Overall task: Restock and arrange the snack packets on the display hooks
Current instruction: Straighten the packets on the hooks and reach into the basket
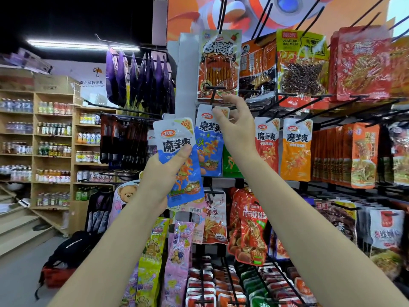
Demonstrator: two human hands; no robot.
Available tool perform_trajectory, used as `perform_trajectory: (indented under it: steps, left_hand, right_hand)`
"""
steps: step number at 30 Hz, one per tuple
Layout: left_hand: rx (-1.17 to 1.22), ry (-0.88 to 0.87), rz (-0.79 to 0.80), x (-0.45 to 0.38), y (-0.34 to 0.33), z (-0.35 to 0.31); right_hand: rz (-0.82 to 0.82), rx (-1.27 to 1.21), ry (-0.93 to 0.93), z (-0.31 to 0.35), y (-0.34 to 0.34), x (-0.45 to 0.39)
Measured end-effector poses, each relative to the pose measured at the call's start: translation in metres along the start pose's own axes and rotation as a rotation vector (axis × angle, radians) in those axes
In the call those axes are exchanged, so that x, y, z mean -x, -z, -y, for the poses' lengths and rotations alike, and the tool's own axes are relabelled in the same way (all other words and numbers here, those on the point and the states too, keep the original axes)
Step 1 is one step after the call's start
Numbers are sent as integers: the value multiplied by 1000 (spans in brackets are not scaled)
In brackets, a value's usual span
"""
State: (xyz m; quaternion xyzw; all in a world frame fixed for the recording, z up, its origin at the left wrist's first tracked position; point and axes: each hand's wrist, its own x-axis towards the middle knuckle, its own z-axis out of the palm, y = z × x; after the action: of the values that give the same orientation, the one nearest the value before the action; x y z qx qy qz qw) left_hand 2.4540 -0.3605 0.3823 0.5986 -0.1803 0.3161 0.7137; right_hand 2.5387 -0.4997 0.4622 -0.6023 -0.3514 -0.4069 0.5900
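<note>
My left hand (164,171) grips a blue and white snack packet (179,160) by its lower half, holding it upright left of the rack. A matching blue packet (210,145) hangs on a black display hook (213,94) just to its right. My right hand (238,127) is raised at that hook, its thumb and fingers pinched on the top edge of the hanging packet. To the right hang a red packet (266,144) and an orange packet (296,149) of the same brand.
The rack carries many hooks with other snacks: a tall orange pack (218,63) above, red shrimp packs (247,224) below, bear-print bags (177,258) at lower left. Wooden shelves of bottles (53,149) stand at left. A black backpack (68,251) lies on the floor.
</note>
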Motion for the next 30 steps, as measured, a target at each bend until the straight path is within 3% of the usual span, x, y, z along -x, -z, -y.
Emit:
perform_trajectory:
  steps: [5,10,12,14,18,22,30]
  left_hand:
    - [-1,-23,-23,0,4,-2]
    - [-26,13,-44,-1,13,-2]
    - [-58,57,-53,-3,15,-3]
    - [-90,115,-44,-7,14,-5]
    - [-173,124,15,-21,8,-7]
    - [-162,23,113,-32,-7,-8]
    - [-64,-89,17,-78,-34,-25]
  right_hand:
    - [110,203,74,-11,1,14]
    - [220,802,-91,-19,1,15]
    - [207,873,-54,-13,4,15]
    - [184,706,29,-5,6,15]
    - [295,25,-248,21,7,23]
    - [322,-135,-239,21,11,21]
    - [199,-241,-281,12,14,-2]
